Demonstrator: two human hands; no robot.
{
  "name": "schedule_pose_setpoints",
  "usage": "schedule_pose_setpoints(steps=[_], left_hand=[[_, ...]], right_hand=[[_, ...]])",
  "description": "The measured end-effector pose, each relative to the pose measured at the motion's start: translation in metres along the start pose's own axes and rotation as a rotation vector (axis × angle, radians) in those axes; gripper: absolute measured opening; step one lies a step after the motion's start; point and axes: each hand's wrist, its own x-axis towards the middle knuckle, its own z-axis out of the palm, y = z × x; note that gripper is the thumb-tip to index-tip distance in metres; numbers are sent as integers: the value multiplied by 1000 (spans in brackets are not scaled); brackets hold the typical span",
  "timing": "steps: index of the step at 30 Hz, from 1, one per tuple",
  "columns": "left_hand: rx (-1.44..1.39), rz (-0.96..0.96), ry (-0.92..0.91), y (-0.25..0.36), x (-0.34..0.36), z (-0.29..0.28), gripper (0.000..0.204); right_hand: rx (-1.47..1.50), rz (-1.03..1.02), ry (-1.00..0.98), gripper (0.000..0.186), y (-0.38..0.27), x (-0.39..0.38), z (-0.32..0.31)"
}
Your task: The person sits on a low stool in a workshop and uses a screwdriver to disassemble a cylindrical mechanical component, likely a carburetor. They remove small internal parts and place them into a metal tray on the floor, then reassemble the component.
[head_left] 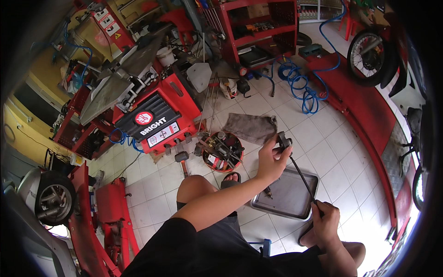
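My left hand (272, 161) is raised over the tray's far edge, fingers closed on a small dark part (284, 140) with a rounded head. A long thin black rod (302, 177) runs diagonally from that part down to my right hand (326, 217), which grips its lower end. Beneath them a shallow grey metal tray (288, 207) lies on the tiles, with a small dark piece (268, 192) in it, partly behind my left forearm. Just beyond my left hand is a dirty grey cloth (249, 125). A round container (239, 159) full of tools sits to the left.
A mallet (181, 158) lies left of the container. A red machine (187, 106) stands behind it, a red tool cart (265, 41) at the back. Coiled blue hose (295, 78) lies by the long red lift (369, 120) on my right. Another red lift (115, 221) is at lower left.
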Motion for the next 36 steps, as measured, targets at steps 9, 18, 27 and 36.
schedule_pose_setpoints(steps=[9,18,27,36], left_hand=[[109,-188,-185,-2,-18,13,39],[323,-78,-364,10,-38,29,40],[321,-253,-412,16,-38,25,35],[260,-250,-439,13,-35,26,36]], right_hand=[[1072,701,-631,33,-8,-9,4],[932,599,-824,26,1,-23,23],[1150,521,-967,30,-14,-17,18],[640,427,-959,22,0,-16,21]])
